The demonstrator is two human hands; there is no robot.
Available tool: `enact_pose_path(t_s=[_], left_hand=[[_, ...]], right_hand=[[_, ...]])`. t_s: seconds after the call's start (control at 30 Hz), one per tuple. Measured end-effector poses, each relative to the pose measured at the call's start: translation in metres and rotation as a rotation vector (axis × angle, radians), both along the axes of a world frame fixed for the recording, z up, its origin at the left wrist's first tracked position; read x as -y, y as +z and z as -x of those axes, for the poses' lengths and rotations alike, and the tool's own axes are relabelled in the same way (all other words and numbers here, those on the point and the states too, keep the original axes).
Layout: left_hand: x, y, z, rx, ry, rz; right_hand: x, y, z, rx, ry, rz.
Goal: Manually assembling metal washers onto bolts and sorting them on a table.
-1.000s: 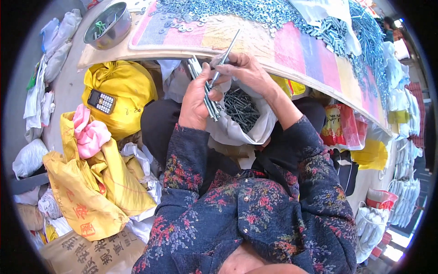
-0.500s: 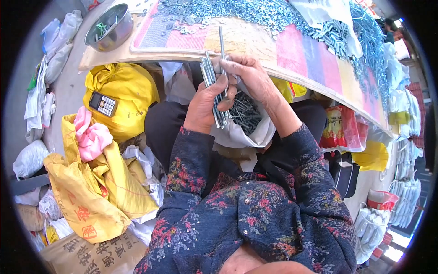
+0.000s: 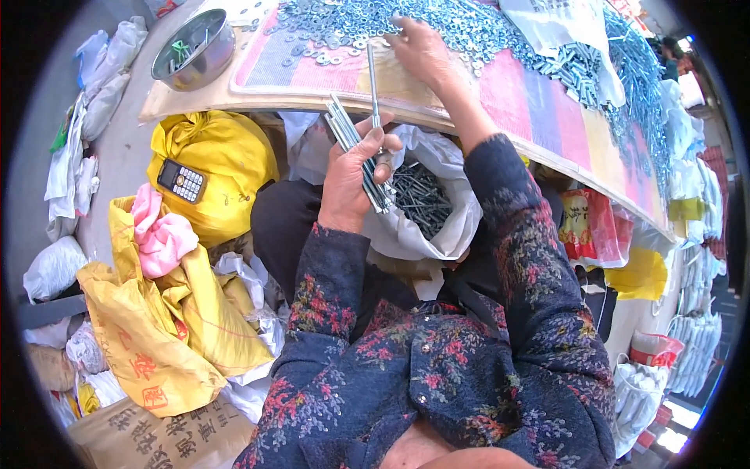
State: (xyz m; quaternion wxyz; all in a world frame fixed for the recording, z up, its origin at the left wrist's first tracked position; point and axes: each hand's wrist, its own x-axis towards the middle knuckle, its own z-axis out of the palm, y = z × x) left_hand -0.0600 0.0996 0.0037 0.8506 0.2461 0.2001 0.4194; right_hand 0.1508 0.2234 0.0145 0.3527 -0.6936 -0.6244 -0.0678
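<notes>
My left hand (image 3: 353,173), above my lap, is closed around a bundle of long metal bolts (image 3: 341,125). One bolt (image 3: 373,78) stands higher than the others between thumb and fingers, its upper end bare. Over the table, my right hand (image 3: 423,53) reaches into the spread of small metal washers and nuts (image 3: 336,41). Its thumb and forefinger look apart at the pile's edge; no piece shows between them. Below my hands, a white sack (image 3: 461,227) holds many dark bolts (image 3: 422,202).
A metal bowl (image 3: 220,66) stands on the table's left end. Short bolts (image 3: 582,72) and long ones (image 3: 625,78) lie heaped at right. A phone (image 3: 182,181) rests on a yellow bag (image 3: 242,160); a pink cloth (image 3: 168,242) lies on yellow sacking (image 3: 168,328).
My right hand has left the bolts beside my left hand and moved up and away to the washers on the table. My left hand keeps the bundle, including the raised bolt.
</notes>
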Motion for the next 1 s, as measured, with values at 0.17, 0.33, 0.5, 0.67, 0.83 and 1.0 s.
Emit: enact_pose_path(t_s=[0.17,0.33,0.5,0.67,0.83,1.0], left_hand=[[-0.003,-0.005,0.005,0.075,-0.041,-0.014],[0.0,0.003,0.001,0.012,-0.077,-0.058],[0.001,0.002,-0.007,-0.185,-0.04,-0.03],[0.004,-0.002,-0.016,-0.183,-0.064,-0.013],[0.001,0.0,-0.018,-0.133,-0.089,0.062],[-0.004,-0.003,-0.007,-0.084,-0.142,0.083]], right_hand=[[-0.012,-0.018,0.007,0.078,-0.027,0.039],[0.005,-0.013,0.011,-0.005,-0.069,-0.048],[0.065,0.021,0.034,-0.815,0.132,0.083],[0.073,0.018,0.034,-1.315,0.228,0.094],[0.074,0.014,0.027,-1.385,0.39,0.01],[0.088,0.023,0.042,-0.699,0.347,-0.054]])
